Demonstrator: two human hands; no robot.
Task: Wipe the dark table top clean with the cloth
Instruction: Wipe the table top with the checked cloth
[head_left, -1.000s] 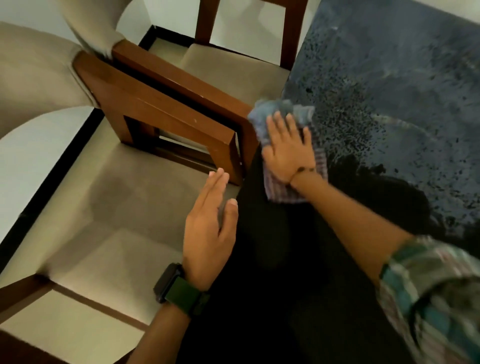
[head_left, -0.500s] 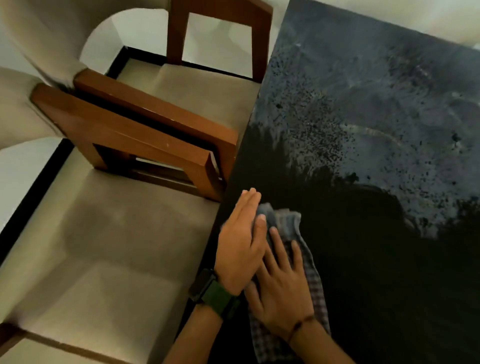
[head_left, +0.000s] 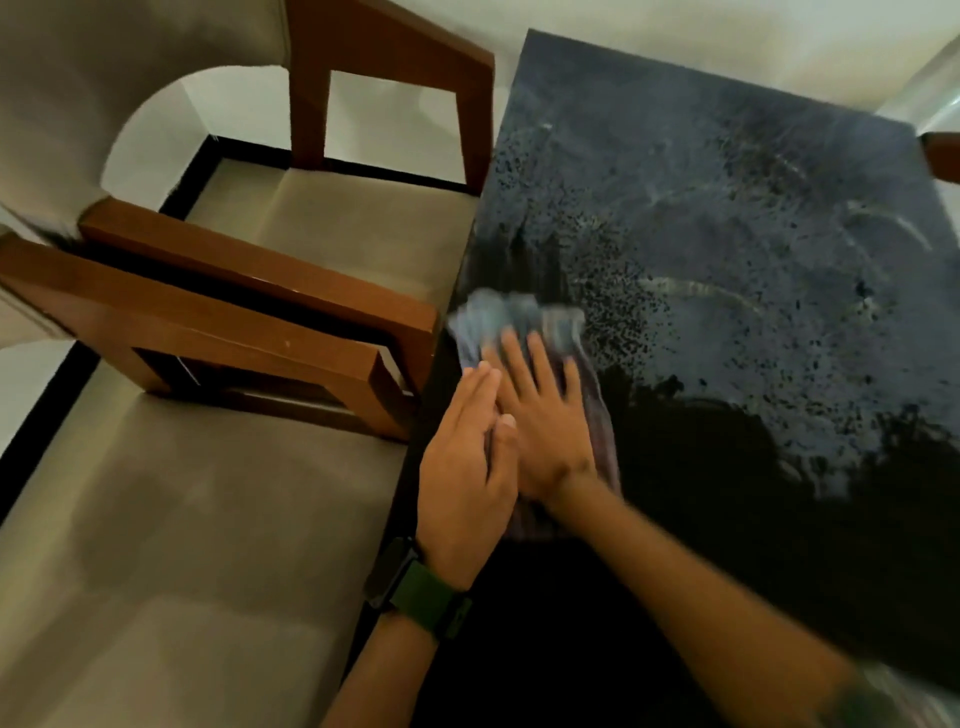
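The dark speckled table top (head_left: 727, 249) fills the right half of the view, greyish and streaked at the far end, black near me. A checked blue-grey cloth (head_left: 511, 314) lies at the table's left edge. My right hand (head_left: 545, 415) presses flat on the cloth, fingers spread. My left hand (head_left: 467, 462), with a green-strapped watch on the wrist, lies flat beside it along the table's left edge, its thumb touching my right hand. Part of the cloth is hidden under my right hand.
Two wooden armchairs with beige cushions stand against the table's left edge; the nearer armrest (head_left: 218, 327) ends close to my hands. A second armrest (head_left: 389, 57) stands further back. Pale floor with a black border (head_left: 41, 410) shows at left.
My right hand has pushed the cloth forward, away from me, along the left edge. My left hand has followed beside it. The camera has tilted up to show more of the table.
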